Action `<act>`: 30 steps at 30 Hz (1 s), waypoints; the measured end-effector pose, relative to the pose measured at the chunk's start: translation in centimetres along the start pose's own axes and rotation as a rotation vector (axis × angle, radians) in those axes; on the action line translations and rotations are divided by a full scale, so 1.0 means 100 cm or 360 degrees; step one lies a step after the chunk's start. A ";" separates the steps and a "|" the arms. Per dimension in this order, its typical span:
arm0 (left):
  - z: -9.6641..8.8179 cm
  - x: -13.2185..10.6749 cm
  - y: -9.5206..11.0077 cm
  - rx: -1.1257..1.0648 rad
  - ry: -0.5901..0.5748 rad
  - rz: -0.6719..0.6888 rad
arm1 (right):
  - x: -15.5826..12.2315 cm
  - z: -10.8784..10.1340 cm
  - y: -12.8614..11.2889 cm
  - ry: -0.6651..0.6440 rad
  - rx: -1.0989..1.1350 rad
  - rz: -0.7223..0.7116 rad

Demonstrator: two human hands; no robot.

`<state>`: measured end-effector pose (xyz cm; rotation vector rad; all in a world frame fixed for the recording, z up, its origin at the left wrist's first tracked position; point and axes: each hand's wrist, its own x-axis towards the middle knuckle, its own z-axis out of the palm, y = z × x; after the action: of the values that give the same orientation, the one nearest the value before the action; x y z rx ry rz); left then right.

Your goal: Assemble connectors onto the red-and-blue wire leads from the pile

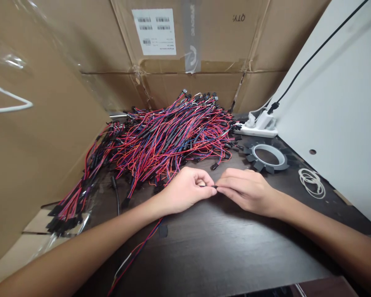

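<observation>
Nearest the camera, the person's left forearm [89,247] and right forearm [324,235] slant in from the two lower corners. At far left stands a cardboard panel [43,136], a white cord [10,108] showing against it. Beside it, a bundle of wires [69,212] trails toward the lower left, ending in black connectors. A short black cable [116,194] lies just right of that, and below the left forearm red and blue wires [142,245] run down toward the lower edge; where their upper end goes cannot be told.

A large heap of red, blue and black wires [173,136] fills the middle of the dark tabletop [235,251], before a cardboard box [219,45] bearing a white label [154,32]. In front of this heap, the left hand [184,192] pinches a small black piece [215,187] between thumb and fingers. The right hand [250,189] meets it from the other side, its fingers also closed on the piece, so the two sets of fingertips nearly touch. Most of the piece is hidden.

Farther right come a white power strip [259,131], a grey ring [267,163] with dark tabs around its rim, a coil of pale cord [312,185] and a white panel [336,111].
</observation>
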<state>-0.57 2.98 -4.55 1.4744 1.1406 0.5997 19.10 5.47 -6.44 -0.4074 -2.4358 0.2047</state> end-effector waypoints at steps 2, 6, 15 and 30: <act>0.001 -0.001 0.000 0.0045 0.0055 0.0048 | -0.001 0.000 0.000 -0.0004 -0.0039 -0.0013; 0.004 -0.004 -0.001 0.0229 0.0168 0.0179 | -0.002 0.000 0.000 -0.0013 -0.0117 -0.0034; 0.004 -0.007 -0.006 0.0726 0.0293 0.0608 | -0.003 -0.002 -0.003 -0.0049 -0.0330 -0.0089; -0.001 -0.013 -0.007 0.1691 0.0124 0.1114 | 0.002 -0.006 -0.008 -0.0034 -0.0667 -0.0318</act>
<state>-1.42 1.82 -4.91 2.8463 1.0147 0.5202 19.16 4.84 -5.71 -0.3372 -2.5158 -0.3951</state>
